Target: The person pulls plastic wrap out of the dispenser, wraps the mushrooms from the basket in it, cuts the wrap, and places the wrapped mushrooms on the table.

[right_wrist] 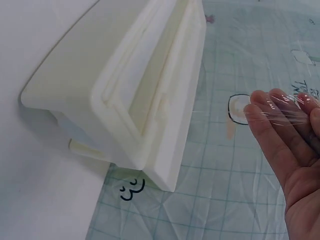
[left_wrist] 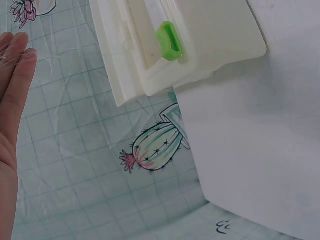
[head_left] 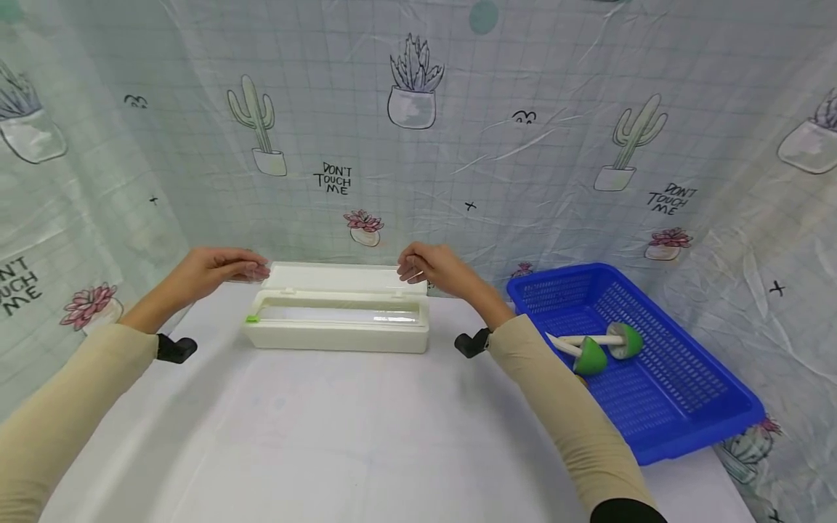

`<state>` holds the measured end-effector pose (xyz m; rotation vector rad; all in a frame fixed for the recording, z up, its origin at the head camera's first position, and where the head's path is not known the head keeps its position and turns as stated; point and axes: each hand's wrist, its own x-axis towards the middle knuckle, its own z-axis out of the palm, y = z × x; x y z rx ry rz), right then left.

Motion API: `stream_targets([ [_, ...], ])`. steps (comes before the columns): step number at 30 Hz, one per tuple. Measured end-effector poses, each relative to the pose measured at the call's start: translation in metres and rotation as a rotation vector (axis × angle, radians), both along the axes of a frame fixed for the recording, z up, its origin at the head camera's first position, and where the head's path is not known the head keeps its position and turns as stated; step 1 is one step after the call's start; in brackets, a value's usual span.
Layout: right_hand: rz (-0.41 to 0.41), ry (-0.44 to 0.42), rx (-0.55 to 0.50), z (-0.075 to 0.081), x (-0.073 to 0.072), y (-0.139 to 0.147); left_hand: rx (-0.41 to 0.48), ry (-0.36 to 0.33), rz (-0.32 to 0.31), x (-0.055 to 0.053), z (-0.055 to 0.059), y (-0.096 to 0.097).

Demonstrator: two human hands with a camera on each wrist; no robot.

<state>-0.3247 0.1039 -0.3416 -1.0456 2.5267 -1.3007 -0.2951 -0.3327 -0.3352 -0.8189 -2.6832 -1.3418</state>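
Right hand (head_left: 437, 269) pinching cling film (right_wrist: 282, 116) | left hand (head_left: 221, 270) pinching too, fingers together | lid-up white film dispenser (head_left: 336, 338) below the fingertips

A blue plastic basket (head_left: 696, 428) with slotted walls stands at the right side of the white table (head_left: 366, 436), set at a slant. Two mushroom-shaped pieces lie inside it, stems towards the left: the nearer green-capped mushroom (head_left: 591, 356) overlaps the stem of the farther green-capped mushroom (head_left: 626, 340). Just beside the nearer cap, a small orange-tan item shows, mostly hidden. A pale, creased sheet (head_left: 418, 189) with a grid print covers the far, left and right sides. It bears green potted cacti, a spiky potted plant (head_left: 415, 80) at the far middle, pink succulents and black "DON'T TOUCH ME" lettering (head_left: 336, 178).
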Motion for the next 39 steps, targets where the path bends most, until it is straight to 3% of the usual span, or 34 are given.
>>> stream_targets([
  [5, 0.017, 0.06, 0.001, 0.003, 0.001, 0.003, -0.016, 0.01, 0.009, 0.002, 0.005, 0.003],
  [20, 0.005, 0.101, 0.006, 0.013, 0.007, 0.003, -0.045, 0.03, 0.051, 0.008, 0.014, 0.004],
  [31, 0.022, 0.147, 0.007, 0.022, 0.01, 0.003, -0.015, 0.038, 0.026, 0.011, 0.023, 0.0],
  [39, 0.024, 0.164, 0.013, 0.027, 0.012, 0.003, -0.041, 0.07, 0.02, 0.012, 0.026, -0.003],
])
